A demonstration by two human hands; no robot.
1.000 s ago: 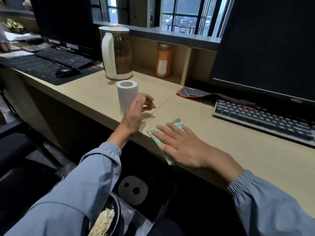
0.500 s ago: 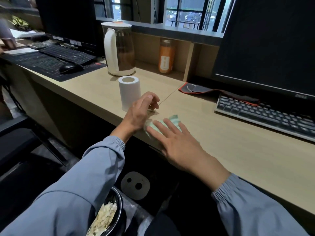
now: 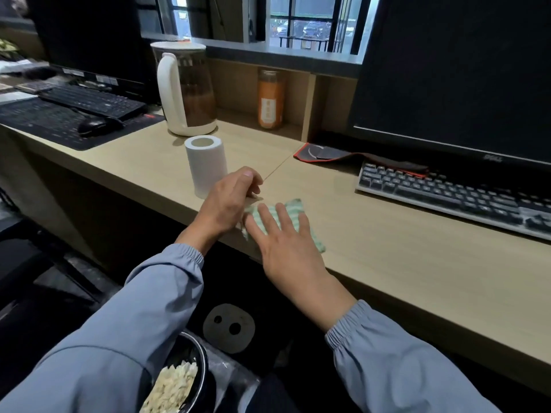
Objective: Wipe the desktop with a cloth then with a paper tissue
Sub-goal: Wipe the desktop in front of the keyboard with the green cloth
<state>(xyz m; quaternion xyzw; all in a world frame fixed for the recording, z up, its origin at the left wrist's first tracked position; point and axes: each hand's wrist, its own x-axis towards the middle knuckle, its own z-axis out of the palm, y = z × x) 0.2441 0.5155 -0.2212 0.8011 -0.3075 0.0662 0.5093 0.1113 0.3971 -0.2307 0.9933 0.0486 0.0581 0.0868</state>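
right hand flat, pressing cloth on desktop; left hand loosely curled, empty. cloth soft, limp: pin with palm.

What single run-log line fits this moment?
step: cloth wipe | right hand: flat on cloth | left hand: at cloth's edge | tissue roll: upright, untouched

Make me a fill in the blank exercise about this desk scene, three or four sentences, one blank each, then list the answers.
1. The right hand lies flat on a green and white ____ at the desk's front edge.
2. The white paper roll stands ____ on the desk.
3. The left hand is between the paper roll and the ____ hand.
4. Behind the roll stands a jug with a ____ handle.

Missing words: cloth; upright; right; white
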